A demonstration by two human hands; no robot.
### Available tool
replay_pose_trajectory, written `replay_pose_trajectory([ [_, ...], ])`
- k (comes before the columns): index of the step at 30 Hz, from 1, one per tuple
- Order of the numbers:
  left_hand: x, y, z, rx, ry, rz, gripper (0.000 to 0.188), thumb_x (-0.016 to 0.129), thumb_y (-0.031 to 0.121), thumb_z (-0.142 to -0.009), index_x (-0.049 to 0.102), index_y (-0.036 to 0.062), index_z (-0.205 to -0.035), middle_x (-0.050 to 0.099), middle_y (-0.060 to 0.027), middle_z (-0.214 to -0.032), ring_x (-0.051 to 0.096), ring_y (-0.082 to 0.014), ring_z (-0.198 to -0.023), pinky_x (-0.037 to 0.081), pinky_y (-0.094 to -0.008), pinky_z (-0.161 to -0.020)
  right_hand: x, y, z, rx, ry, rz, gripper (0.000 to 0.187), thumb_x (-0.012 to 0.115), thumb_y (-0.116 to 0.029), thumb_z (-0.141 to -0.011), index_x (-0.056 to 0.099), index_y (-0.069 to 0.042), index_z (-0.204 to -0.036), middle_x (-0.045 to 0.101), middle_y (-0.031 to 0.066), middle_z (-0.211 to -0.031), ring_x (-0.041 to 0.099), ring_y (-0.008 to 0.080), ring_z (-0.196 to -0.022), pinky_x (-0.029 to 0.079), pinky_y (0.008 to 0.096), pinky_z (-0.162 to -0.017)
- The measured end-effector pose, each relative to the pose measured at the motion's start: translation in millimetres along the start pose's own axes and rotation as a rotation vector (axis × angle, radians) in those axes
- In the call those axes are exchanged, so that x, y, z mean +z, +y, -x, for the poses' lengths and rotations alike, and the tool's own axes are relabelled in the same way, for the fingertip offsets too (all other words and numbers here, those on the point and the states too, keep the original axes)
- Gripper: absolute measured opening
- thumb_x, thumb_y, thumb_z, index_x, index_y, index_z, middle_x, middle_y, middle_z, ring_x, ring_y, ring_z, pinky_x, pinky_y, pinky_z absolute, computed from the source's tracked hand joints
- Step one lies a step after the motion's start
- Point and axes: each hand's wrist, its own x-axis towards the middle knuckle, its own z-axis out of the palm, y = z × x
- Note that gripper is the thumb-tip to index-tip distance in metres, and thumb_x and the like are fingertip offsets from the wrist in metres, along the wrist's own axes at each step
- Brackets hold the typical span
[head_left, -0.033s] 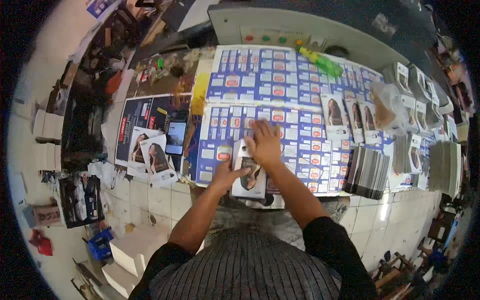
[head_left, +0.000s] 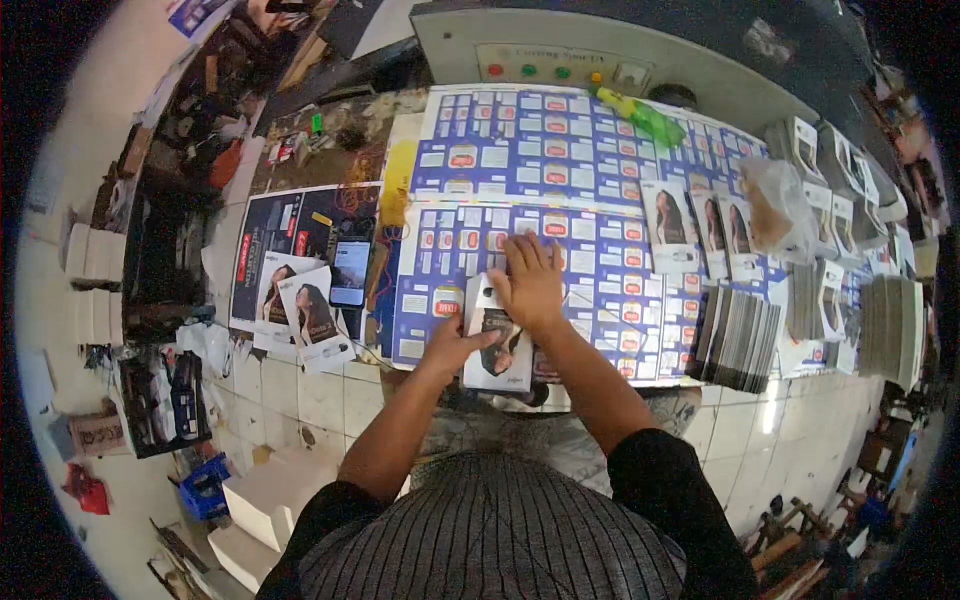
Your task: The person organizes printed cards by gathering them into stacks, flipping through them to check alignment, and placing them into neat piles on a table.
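A white printed carton point(head_left: 497, 365) with a long-haired person pictured on it lies at the table's near edge, in front of me. My left hand point(head_left: 455, 350) grips its left side, thumb across the top face. Flat and with fingers stretched away from me, my right hand point(head_left: 532, 285) rests at the carton's upper right; its thumb touches the carton's far end and its fingers reach onto the blue-and-white printed sheets point(head_left: 580, 235). Whether the carton is folded flat or has depth, I cannot tell.
Two similar cartons point(head_left: 315, 318) lie left beside a phone point(head_left: 350, 272). To the right are a row of stacked flat cartons point(head_left: 735, 340), more loose cartons point(head_left: 668, 225) and a clear plastic bag point(head_left: 775, 210). A green bottle point(head_left: 655, 125) lies at the back, before a machine panel point(head_left: 560, 60).
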Motion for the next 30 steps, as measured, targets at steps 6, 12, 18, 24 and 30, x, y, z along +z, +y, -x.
replay_pose_trajectory([
  [6, 13, 3, -6, 0.057, 0.039, -0.055, 0.039, 0.072, 0.008, -0.082, 0.058, -0.0001, -0.118, 0.067, -0.0102, -0.107, 0.064, -0.0186, -0.093, 0.051, -0.0338, -0.082, -13, -17, 26, 0.036, 0.092, 0.11, 0.054, 0.049, -0.038, -0.097, 0.044, -0.004, -0.138, 0.045, 0.0199, -0.142, 0.034, 0.0368, -0.138, 0.018, 0.062, -0.11],
  [12, 1, -9, -8, 0.075, 0.081, -0.073, 0.037, 0.067, 0.006, -0.083, 0.06, 0.0004, -0.118, 0.067, -0.0075, -0.101, 0.064, -0.0164, -0.09, 0.051, -0.0316, -0.08, -14, -37, 66, 0.052, -0.05, -0.163, 0.05, 0.05, -0.032, -0.096, 0.044, -0.005, -0.138, 0.043, 0.0179, -0.144, 0.034, 0.0361, -0.137, 0.021, 0.0571, -0.112],
  [18, 1, 10, 0, 0.089, 0.092, -0.14, 0.042, 0.076, 0.017, -0.08, 0.06, 0.0004, -0.115, 0.068, -0.0085, -0.102, 0.064, -0.0177, -0.088, 0.051, -0.0327, -0.078, -6, -29, 67, -0.001, 0.125, -0.252, 0.045, 0.052, -0.023, -0.093, 0.046, -0.001, -0.132, 0.043, 0.0219, -0.14, 0.036, 0.0418, -0.134, 0.023, 0.0556, -0.112],
  [24, 2, -7, 4, 0.168, 0.023, -0.09, 0.055, 0.08, 0.018, -0.078, 0.054, -0.0015, -0.123, 0.065, -0.0099, -0.111, 0.061, -0.018, -0.101, 0.049, -0.0331, -0.088, 1, -23, 87, 0.426, 0.168, -0.764, 0.074, 0.058, -0.009, -0.09, 0.014, 0.002, -0.148, 0.046, 0.0282, -0.133, 0.047, 0.0364, -0.124, 0.038, 0.0481, -0.104],
  [30, 4, 32, 39, 0.516, -0.07, -0.226, 0.07, 0.08, 0.019, -0.079, 0.043, -0.0025, -0.134, 0.059, -0.0133, -0.123, 0.058, -0.0198, -0.111, 0.047, -0.0335, -0.095, -76, -31, 72, 0.512, -0.323, -1.429, 0.075, 0.075, -0.01, -0.081, 0.029, -0.001, -0.141, 0.058, 0.016, -0.124, 0.06, 0.0253, -0.109, 0.05, 0.0375, -0.091],
])
